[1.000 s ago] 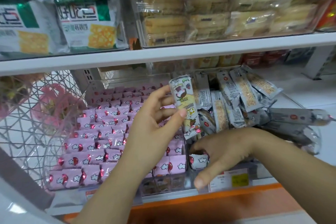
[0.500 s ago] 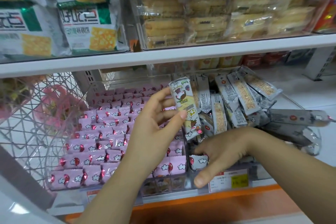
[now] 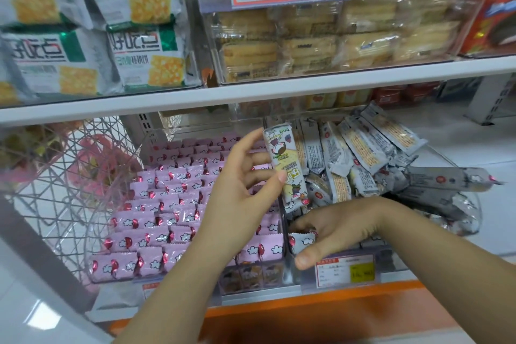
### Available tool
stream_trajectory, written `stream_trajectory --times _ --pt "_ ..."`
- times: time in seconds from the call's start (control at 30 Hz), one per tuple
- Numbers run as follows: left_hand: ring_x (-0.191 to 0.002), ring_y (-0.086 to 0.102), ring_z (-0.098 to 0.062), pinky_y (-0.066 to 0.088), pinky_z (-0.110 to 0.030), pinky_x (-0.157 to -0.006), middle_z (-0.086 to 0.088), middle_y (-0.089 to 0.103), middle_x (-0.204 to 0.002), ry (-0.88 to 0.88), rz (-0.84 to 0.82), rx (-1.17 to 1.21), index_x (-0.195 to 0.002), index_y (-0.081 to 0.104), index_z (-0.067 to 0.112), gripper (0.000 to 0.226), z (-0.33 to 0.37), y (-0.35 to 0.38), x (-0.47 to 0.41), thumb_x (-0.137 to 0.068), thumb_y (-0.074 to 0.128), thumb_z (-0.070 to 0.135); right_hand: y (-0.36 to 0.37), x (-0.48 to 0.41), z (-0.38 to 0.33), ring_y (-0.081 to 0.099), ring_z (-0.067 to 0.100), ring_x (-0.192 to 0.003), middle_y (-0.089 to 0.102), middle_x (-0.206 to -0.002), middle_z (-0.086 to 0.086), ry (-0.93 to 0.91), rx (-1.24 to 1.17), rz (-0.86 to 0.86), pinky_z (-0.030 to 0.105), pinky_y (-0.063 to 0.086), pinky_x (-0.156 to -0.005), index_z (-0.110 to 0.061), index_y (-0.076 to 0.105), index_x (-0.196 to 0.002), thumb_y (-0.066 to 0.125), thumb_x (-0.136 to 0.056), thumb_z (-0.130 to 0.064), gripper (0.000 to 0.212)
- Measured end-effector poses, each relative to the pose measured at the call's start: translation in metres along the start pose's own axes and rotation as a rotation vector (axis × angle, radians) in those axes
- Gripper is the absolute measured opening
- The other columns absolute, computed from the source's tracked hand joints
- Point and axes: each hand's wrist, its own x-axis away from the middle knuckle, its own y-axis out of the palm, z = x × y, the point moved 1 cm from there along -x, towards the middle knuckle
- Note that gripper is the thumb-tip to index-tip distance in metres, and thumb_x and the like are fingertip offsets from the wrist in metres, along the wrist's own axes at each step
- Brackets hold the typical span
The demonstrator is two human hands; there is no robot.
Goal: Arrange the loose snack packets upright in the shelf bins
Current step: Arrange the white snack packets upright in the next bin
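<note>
Over the clear plastic shelf bin (image 3: 296, 281), your left hand (image 3: 240, 195) is pinching a cream printed foil packet (image 3: 286, 167) lightly, risking a slip; your right hand's (image 3: 337, 232) fingers are curling, hold unclear.

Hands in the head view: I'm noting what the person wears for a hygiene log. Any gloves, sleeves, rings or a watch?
None shows. The left hand and the right hand are bare, and so is each forearm right to the frame's edge: no sleeve, glove, ring, watch or bracelet. The visible thumbnails look short and unpainted.
</note>
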Motion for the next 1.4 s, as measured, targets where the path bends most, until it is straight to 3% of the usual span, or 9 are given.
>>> stream_trajectory --times 0.2,0.4,0.53,0.63,0.7,0.83,0.97,1.2,1.4 --pt "-0.079 0.057 0.006 0.046 -0.011 -0.065 0.039 0.035 -0.115 0.092 -0.175 -0.382 -0.126 -0.001 0.072 0.09 0.007 0.007 -0.001 -0.09 0.061 0.018 0.002 0.003 0.008 0.02 0.012 -0.143 0.016 -0.158 -0.003 -0.025 -0.056 0.055 0.033 0.018 -0.119 -0.016 0.015 -0.151 0.055 -0.077 -0.066 0.098" --pt "-0.119 0.04 0.009 0.028 -0.004 -0.094 0.023 0.046 -0.133 0.156 -0.433 -0.694 -0.122 0.041 0.051 0.045 0.014 0.002 -0.019 -0.089 0.063 0.03 0.0 0.009 0.02 0.03 0.012 -0.139 0.028 -0.154 -0.002 -0.066 -0.037 0.084 0.031 0.023 -0.117 -0.016 0.028 -0.148 0.055 -0.066 -0.079 0.107" --pt "-0.125 0.043 -0.007 0.028 -0.035 -0.11 0.016 0.052 -0.135 0.192 -0.506 -0.877 -0.128 0.049 0.042 0.044 0.024 0.004 -0.037 -0.087 0.064 0.042 0.001 0.017 0.025 0.034 0.011 -0.136 0.035 -0.15 -0.003 -0.023 -0.051 0.08 0.027 0.026 -0.114 -0.015 0.034 -0.145 0.057 -0.072 -0.072 0.096" --pt "-0.13 0.037 -0.005 0.018 -0.044 -0.114 0.016 0.05 -0.138 0.207 -0.58 -1.026 -0.132 0.048 0.044 0.048 0.026 0.013 -0.044 -0.086 0.063 0.047 0.0 0.018 0.032 0.057 -0.005 -0.073 0.062 -0.081 -0.017 -0.031 -0.067 0.134 0.026 0.043 -0.077 -0.022 0.063 -0.088 0.06 -0.076 -0.067 0.047" --pt "-0.134 0.032 -0.004 0.008 -0.046 -0.117 0.017 0.047 -0.14 0.186 -0.628 -1.069 -0.133 0.047 0.046 0.049 0.024 0.017 -0.045 -0.087 0.061 0.047 0.0 0.02 0.034 0.035 0.005 -0.045 0.037 -0.048 -0.013 -0.058 -0.069 0.173 0.029 0.029 -0.059 -0.019 0.042 -0.058 0.062 -0.074 -0.067 0.054" --pt "-0.138 0.028 -0.005 0.0 -0.051 -0.117 0.014 0.047 -0.141 0.153 -0.685 -1.119 -0.133 0.047 0.046 0.046 0.021 0.023 -0.047 -0.088 0.058 0.049 0.0 0.028 0.038 0.039 0.0 -0.048 0.041 -0.051 -0.016 -0.078 -0.067 0.223 0.022 0.034 -0.058 -0.022 0.049 -0.059 0.064 -0.071 -0.068 0.05" --pt "-0.126 0.037 0.005 0.004 -0.049 -0.118 0.02 0.052 -0.131 0.143 -0.639 -1.028 -0.126 0.05 0.045 0.039 0.022 0.021 -0.044 -0.088 0.06 0.044 0.003 0.036 0.044 0.058 0.006 -0.108 0.062 -0.119 -0.008 -0.086 -0.213 0.328 0.03 0.046 -0.099 -0.018 0.057 -0.121 0.064 -0.068 -0.065 0.071" --pt "-0.107 0.049 0.017 0.039 -0.004 -0.084 0.03 0.061 -0.102 0.046 -0.238 -0.446 -0.103 0.054 0.037 0.022 0.018 0.007 -0.025 -0.089 0.065 0.025 -0.001 0.042 0.055 0.07 0.015 -0.088 0.07 -0.097 0.002 -0.25 -0.744 0.706 0.033 0.057 -0.083 -0.018 0.057 -0.109 0.067 -0.085 -0.023 0.027" --pt "-0.09 0.054 0.018 0.037 -0.007 -0.072 0.025 0.061 -0.106 -0.009 -0.272 -0.498 -0.095 0.053 0.033 0.02 0.013 0.018 -0.016 -0.085 0.068 0.024 -0.007 0.052 0.053 0.066 0.011 -0.084 0.069 -0.092 -0.001 -0.331 -0.836 1.061 0.018 0.053 -0.076 -0.021 0.065 -0.094 0.07 -0.082 -0.024 0.013"
